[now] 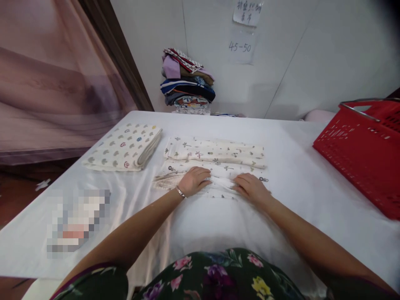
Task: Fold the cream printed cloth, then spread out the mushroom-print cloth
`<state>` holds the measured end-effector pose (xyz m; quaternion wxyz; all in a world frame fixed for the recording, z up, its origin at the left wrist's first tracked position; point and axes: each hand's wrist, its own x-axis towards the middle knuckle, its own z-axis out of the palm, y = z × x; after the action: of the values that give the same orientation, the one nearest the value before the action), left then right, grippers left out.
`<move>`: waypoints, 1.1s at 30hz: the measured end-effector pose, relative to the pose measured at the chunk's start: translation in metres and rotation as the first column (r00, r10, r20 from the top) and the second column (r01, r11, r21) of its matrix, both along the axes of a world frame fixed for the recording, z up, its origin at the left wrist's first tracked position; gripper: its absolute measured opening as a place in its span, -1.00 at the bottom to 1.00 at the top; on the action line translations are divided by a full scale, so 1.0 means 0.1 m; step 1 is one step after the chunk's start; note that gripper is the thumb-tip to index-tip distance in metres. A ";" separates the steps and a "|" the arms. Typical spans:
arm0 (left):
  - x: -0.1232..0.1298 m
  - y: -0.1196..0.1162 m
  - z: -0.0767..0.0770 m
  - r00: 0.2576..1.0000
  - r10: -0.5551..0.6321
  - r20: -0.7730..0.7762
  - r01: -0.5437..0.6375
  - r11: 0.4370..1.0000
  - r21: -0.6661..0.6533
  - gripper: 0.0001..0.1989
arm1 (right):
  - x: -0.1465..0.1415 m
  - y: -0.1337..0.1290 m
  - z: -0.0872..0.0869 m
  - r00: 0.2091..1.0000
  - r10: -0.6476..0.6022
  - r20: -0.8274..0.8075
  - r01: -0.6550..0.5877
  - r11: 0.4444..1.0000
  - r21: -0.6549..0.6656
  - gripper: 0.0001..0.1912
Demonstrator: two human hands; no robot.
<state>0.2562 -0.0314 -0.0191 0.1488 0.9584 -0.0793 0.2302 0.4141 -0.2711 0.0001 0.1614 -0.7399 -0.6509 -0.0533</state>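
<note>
Patterned cloth (218, 156) (white, small plants and figures printed on it) lies on the white bench (293, 175) right in front of the person, laid in folded bands; clock below is centred on it, 12 at the far side. Left hand (194, 181) is on its near part at 8 o'clock, fingers bent, bracelet (180, 192) on the wrist; right hand (252, 188) is on the near part at 4 o'clock, fingers bent too. Hands are apart from each other, both touching the cloth, a short bunched stretch of it between them; cannot tell whether either one is pinching it, since the fingertips are partly hidden. A checked, beige-looking part shows by the left hand, toward 8. At 9 to 10 o'clock, near but not touching, sits a mushroom-print cloth (121, 148), folded into a flat pad. A blurred-out item (79, 221) lies at 8, unreadable. Red basket (359, 154) with a metal handle is well apart at 3. Past the bench's far edge, at 11, a stack of folded fabrics (189, 85) stands by the wall (284, 41); a paper sign (241, 47) reading 45-50 is up at 12 to 1. Pinkish curtain (59, 79) hangs at 10.
</note>
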 end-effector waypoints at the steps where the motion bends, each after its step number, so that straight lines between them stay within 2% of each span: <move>1: 0.00 -0.01 0.00 1.000 -0.015 0.013 0.015 1.000 0.000 -0.81 | -0.01 -0.01 -0.01 0.999 0.051 -0.012 -0.051 0.998 0.022 -0.73; 4: 0.00 -0.04 0.01 0.999 -0.026 0.030 0.026 1.000 -0.004 -0.85 | -0.03 -0.06 -0.03 0.986 0.164 -0.034 -0.163 0.986 0.039 -0.72; 8: -0.01 -0.06 0.01 1.000 -0.009 0.022 0.010 0.998 -0.055 -0.86 | -0.03 -0.11 -0.03 0.979 0.199 -0.035 -0.199 0.980 0.023 -0.74; 10: -0.01 -0.06 0.02 1.000 -0.001 0.026 0.003 0.996 -0.087 -0.86 | -0.04 -0.12 -0.01 0.984 0.167 -0.059 -0.165 0.986 0.036 -0.80; 13: -0.01 -0.07 0.05 0.999 0.015 0.039 -0.010 0.993 -0.119 -0.86 | -0.05 -0.13 0.04 0.987 0.038 -0.155 -0.027 0.997 0.072 -0.78; 16: 0.00 -0.07 0.08 0.999 0.007 0.038 -0.002 0.992 -0.126 -0.87 | -0.06 -0.11 0.05 0.975 -0.066 -0.214 0.079 0.996 0.051 -0.78; 23: 0.00 -0.09 0.13 0.996 0.025 0.090 -0.012 0.989 -0.145 -0.85 | -0.06 -0.06 0.00 0.988 -0.067 -0.142 0.081 0.992 0.093 -0.76; 27: -0.04 -0.12 0.14 0.999 0.024 0.044 -0.017 0.987 -0.158 -0.82 | -0.06 -0.06 -0.02 0.981 -0.102 -0.167 0.105 0.994 0.006 -0.77; 33: -0.08 -0.14 0.15 0.999 -0.037 -0.037 0.035 0.998 -0.059 -0.84 | -0.05 -0.07 -0.03 0.985 -0.089 -0.145 0.077 0.993 -0.086 -0.73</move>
<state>0.2484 -0.0451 -0.0045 0.1823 0.9563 -0.0868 0.2116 0.4091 -0.2777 -0.0027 0.1772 -0.7743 -0.6072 0.0215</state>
